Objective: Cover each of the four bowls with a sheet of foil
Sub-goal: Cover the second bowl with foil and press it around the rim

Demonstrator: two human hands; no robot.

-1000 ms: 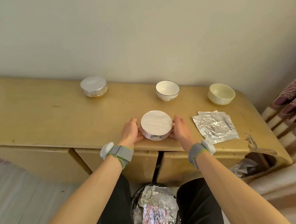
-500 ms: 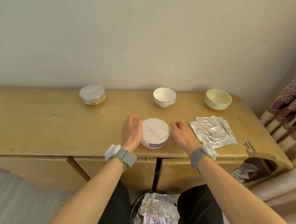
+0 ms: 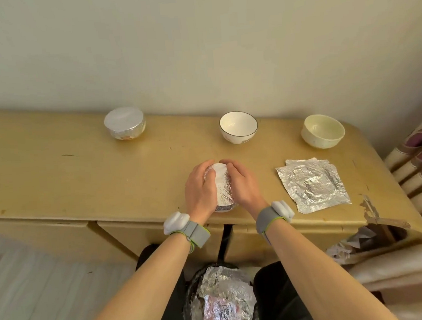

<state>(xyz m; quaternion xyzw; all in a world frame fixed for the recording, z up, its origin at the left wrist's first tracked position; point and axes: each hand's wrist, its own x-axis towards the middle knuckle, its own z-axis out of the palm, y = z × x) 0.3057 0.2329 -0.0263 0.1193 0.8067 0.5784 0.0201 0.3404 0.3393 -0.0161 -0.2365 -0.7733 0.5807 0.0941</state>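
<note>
Foil-wrapped bowl (image 3: 222,185), position? — Observer A.

— B: It sits upright near the front edge of the yellow cabinet top (image 3: 81,184), about mid-view. Foil covers the mouth and runs down the sides.

— A: Hands?

— B: The left hand (image 3: 200,189) is on the bowl's left side and the right hand (image 3: 244,186) on its right side. The fingers of both curl over the top and round the far rim, pressed onto the foil, so the bowl is clamped between the two hands. The fingertips nearly meet at the far side. A strip of foil shows between the hands.

— A: Other bowls?

— B: Three stand along the back, near the wall, well apart from one another.
- Back left: second covered bowl (image 3: 124,123), foil flat across the mouth.
- Back centre: white bowl (image 3: 238,127) with a dark rim, uncovered.
- Back right: cream bowl (image 3: 322,130), uncovered.

— A: Spare foil?

— B: A flat foil sheet (image 3: 313,185) lies on the cabinet top, to the right of the right hand and in front of the cream bowl. It is creased, with a round impression in the middle. Whether it is one sheet or several stacked, B cannot tell.

— A: Anything else?

— B: There is a grey wristband (image 3: 196,232) with a white unit on each wrist. Below the cabinet edge, between the person's legs, a dark bin (image 3: 188,296) holds crumpled foil (image 3: 225,303).
</note>
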